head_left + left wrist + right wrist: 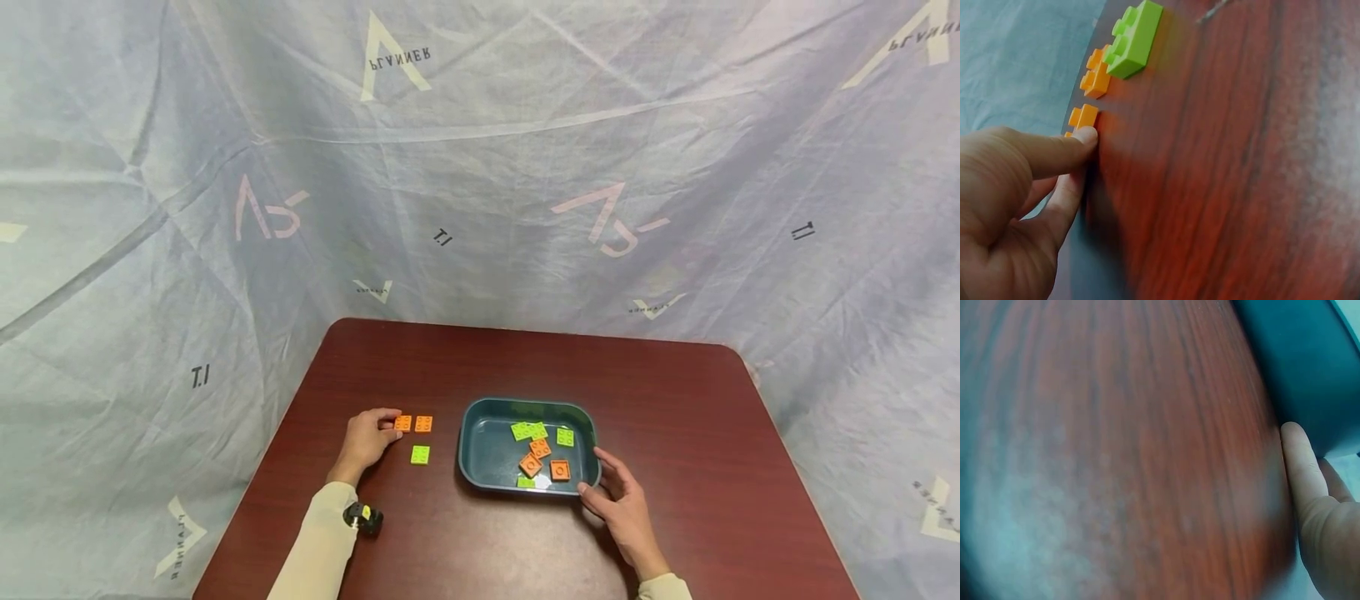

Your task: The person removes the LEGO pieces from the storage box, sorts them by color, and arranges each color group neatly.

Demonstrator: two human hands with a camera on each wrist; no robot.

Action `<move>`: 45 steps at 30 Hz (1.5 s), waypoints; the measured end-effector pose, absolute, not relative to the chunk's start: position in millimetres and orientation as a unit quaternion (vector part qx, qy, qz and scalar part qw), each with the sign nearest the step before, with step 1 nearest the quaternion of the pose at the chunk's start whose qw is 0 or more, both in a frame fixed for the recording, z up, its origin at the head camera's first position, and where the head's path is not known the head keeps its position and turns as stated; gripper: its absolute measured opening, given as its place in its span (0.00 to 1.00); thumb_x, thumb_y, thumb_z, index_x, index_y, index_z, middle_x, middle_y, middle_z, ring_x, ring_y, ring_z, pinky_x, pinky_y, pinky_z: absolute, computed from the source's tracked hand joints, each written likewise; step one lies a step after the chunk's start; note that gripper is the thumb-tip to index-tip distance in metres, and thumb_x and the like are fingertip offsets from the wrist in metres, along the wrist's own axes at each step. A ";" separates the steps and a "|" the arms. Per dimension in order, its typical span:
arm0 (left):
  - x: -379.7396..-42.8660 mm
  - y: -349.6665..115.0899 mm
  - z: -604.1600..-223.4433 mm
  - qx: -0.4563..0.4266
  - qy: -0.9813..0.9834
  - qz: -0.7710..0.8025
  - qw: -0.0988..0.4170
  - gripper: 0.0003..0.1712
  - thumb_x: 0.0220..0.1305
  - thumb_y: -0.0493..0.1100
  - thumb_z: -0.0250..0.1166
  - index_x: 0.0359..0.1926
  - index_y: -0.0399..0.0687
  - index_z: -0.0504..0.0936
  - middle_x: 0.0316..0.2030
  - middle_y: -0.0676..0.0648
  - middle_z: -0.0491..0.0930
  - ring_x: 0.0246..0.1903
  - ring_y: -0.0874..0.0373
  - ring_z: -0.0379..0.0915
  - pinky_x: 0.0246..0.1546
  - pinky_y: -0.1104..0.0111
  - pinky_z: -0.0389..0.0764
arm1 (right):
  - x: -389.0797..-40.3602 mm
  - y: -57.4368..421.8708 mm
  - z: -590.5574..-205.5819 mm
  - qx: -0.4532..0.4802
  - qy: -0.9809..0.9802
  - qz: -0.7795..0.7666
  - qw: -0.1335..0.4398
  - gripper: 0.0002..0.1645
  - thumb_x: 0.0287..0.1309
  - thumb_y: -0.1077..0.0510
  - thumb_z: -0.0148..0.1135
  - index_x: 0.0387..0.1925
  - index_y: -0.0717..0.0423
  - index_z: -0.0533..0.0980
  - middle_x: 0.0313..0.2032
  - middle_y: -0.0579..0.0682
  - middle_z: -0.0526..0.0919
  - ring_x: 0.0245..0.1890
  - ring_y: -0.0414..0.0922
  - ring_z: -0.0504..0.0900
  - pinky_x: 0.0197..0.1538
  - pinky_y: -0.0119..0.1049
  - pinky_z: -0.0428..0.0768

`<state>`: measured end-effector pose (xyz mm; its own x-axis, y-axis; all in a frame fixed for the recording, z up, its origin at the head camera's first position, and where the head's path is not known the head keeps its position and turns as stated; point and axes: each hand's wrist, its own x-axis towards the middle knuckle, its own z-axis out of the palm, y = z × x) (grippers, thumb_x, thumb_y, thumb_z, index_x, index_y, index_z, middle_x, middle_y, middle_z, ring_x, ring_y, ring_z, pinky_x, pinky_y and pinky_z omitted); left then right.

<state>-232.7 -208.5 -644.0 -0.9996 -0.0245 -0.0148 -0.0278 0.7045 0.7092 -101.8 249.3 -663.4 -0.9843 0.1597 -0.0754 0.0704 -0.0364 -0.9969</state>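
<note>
My left hand (365, 438) pinches an orange toy brick (402, 423) between thumb and fingers at the left of the table. In the left wrist view the thumb covers part of this orange brick (1086, 116). Just right of it lies a second orange brick (423, 423), with a lime green brick (420, 455) nearer the front. My right hand (621, 508) holds the near right corner of a dark teal tray (487, 482), thumb against the front wall and fingers along the right side. The right wrist view shows the thumb (1302, 465) touching the tray wall (1310, 369).
Inside the tray lie several loose bricks, among them green ones (565, 437) and orange ones (560, 470), some studs up, some upside down. The dark red wooden table (675, 400) is backed by hanging grey cloth (480, 208) with printed marks.
</note>
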 end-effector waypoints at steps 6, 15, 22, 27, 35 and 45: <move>-233.2 -208.4 -642.4 -0.016 0.923 0.384 0.009 0.24 0.61 0.35 0.78 0.59 0.47 0.89 0.54 0.41 0.88 0.45 0.54 0.88 0.44 0.60 0.89 | -101.0 249.1 -662.5 -0.086 -0.691 0.717 0.027 0.46 0.58 0.68 0.77 0.76 0.56 0.68 0.66 0.69 0.76 0.53 0.46 0.88 0.46 0.35 0.90; -232.5 -209.5 -642.7 -0.020 0.924 0.383 0.015 0.25 0.62 0.35 0.77 0.61 0.47 0.88 0.52 0.41 0.89 0.44 0.54 0.87 0.41 0.60 0.88 | -100.6 247.7 -660.7 -0.089 -0.692 0.715 0.030 0.46 0.57 0.68 0.77 0.76 0.56 0.69 0.65 0.69 0.76 0.53 0.46 0.88 0.46 0.35 0.90; -226.7 -206.1 -636.0 -0.019 0.923 0.385 0.000 0.27 0.64 0.36 0.77 0.64 0.49 0.85 0.58 0.41 0.85 0.52 0.47 0.85 0.50 0.51 0.88 | -99.2 248.7 -658.7 -0.091 -0.693 0.714 0.028 0.46 0.57 0.68 0.77 0.76 0.57 0.68 0.65 0.69 0.76 0.52 0.45 0.88 0.45 0.35 0.90; -228.7 -203.1 -627.5 -0.005 0.919 0.393 -0.027 0.26 0.65 0.36 0.76 0.63 0.50 0.86 0.60 0.42 0.84 0.55 0.45 0.82 0.54 0.47 0.85 | -99.9 249.0 -656.8 -0.092 -0.692 0.716 0.025 0.46 0.58 0.68 0.77 0.76 0.56 0.68 0.65 0.69 0.76 0.53 0.46 0.87 0.45 0.36 0.90; -228.5 -189.5 -607.4 0.023 0.904 0.425 -0.023 0.27 0.67 0.38 0.75 0.66 0.48 0.84 0.61 0.40 0.83 0.56 0.42 0.83 0.46 0.53 0.89 | -101.8 247.9 -657.0 -0.096 -0.689 0.718 0.017 0.46 0.58 0.68 0.77 0.76 0.54 0.68 0.66 0.68 0.76 0.54 0.46 0.87 0.46 0.37 0.90; -227.0 -158.8 -584.4 0.043 0.882 0.468 -0.025 0.25 0.65 0.41 0.77 0.62 0.55 0.86 0.59 0.44 0.86 0.55 0.45 0.85 0.40 0.64 0.88 | -102.0 248.8 -656.9 -0.094 -0.688 0.719 0.021 0.47 0.58 0.68 0.77 0.76 0.55 0.68 0.64 0.69 0.76 0.52 0.47 0.88 0.45 0.37 0.90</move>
